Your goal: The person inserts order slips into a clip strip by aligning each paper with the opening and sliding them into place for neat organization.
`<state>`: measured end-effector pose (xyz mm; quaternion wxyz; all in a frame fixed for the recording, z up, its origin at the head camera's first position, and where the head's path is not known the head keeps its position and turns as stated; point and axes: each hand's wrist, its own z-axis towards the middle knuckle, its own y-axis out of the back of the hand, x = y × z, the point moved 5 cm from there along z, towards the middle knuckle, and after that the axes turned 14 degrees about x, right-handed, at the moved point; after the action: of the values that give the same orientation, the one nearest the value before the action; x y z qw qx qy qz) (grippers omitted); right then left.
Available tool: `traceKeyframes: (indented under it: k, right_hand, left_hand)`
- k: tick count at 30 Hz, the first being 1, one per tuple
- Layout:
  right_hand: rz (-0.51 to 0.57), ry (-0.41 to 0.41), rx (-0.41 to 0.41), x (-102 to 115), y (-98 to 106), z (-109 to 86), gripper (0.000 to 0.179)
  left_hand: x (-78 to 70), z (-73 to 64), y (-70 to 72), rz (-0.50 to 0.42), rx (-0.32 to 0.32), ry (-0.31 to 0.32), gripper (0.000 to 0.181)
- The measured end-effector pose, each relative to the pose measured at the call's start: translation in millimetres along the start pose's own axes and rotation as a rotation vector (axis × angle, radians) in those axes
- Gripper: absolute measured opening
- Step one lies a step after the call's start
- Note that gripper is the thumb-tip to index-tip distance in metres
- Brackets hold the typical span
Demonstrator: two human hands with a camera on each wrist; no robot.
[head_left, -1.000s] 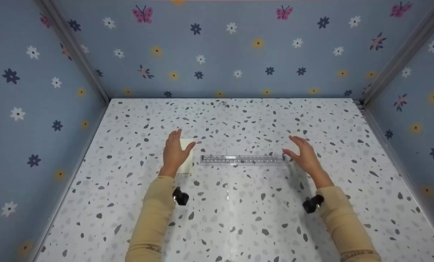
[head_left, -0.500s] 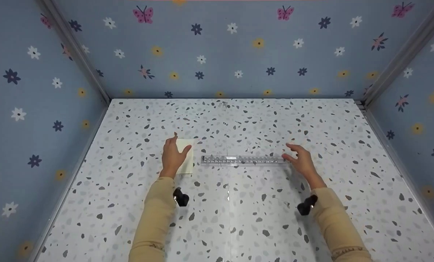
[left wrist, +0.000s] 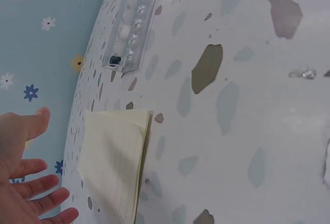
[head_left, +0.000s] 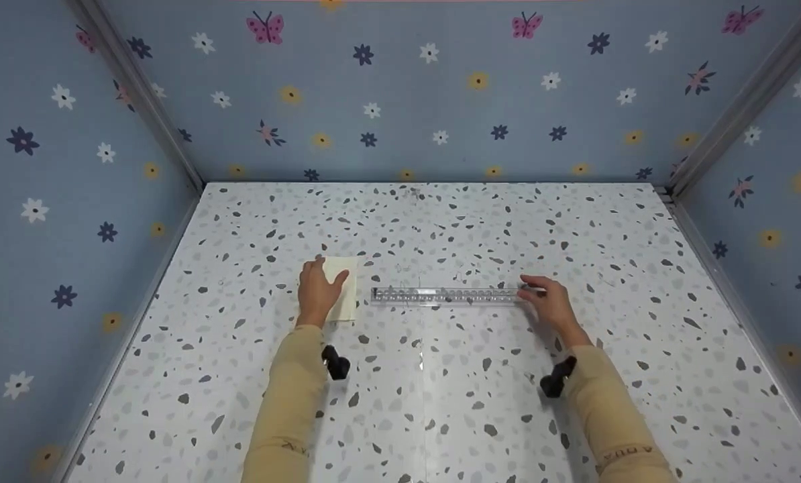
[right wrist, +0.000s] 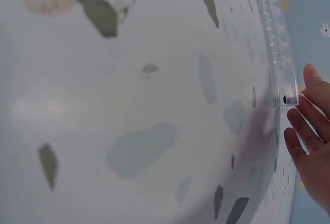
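Observation:
A long, narrow clear plastic case with rows of round bead-like shapes lies crosswise on the speckled table. At its right end is my right hand, thumb and index fingertip close around the corner; in the right wrist view the other fingers are extended. Left of the case lies a small cream lined notepad, its top sheets slightly lifted at one corner. My left hand hovers over the pad's left side, thumb and fingers spread, holding nothing.
The white speckled table is bordered by blue flowered panels at the back and both sides, with grey metal posts in the corners. Black wrist cameras sit on both tan sleeves.
My right hand has moved left and closer to the case's right end, its thumb and index finger drawing together. The left hand has shifted slightly down and left over the notepad.

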<state>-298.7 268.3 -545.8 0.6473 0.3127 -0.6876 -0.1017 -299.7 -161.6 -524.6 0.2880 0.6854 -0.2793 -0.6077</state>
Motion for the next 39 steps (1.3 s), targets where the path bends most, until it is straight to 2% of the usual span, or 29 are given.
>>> traceKeyframes:
  k: [5,14,23,26,34,39]
  right_hand:
    - [0.030,-0.001,-0.011,-3,-4,1.2,0.038]
    - [-0.002,-0.051,-0.007,-10,-7,2.4,0.034]
    - [0.016,-0.039,-0.040,-15,-7,3.3,0.030]
    - [0.053,-0.033,-0.043,-17,-7,3.8,0.029]
    - [0.068,-0.018,-0.019,-19,-8,3.8,0.028]
    - [0.091,-0.039,-0.008,-19,-9,5.0,0.028]
  left_hand:
    - [7.1,1.7,-4.1,0.000,0.018,0.058,0.057]
    - [22.1,3.9,-12.0,-0.038,0.024,0.134,0.056]
    - [27.6,5.9,-14.8,-0.026,-0.009,0.157,0.053]
    - [28.3,6.1,-15.3,-0.016,-0.019,0.162,0.052]
    - [31.4,7.6,-15.6,-0.024,-0.064,0.182,0.047]
    - [32.6,8.5,-15.4,-0.021,-0.090,0.194,0.043]
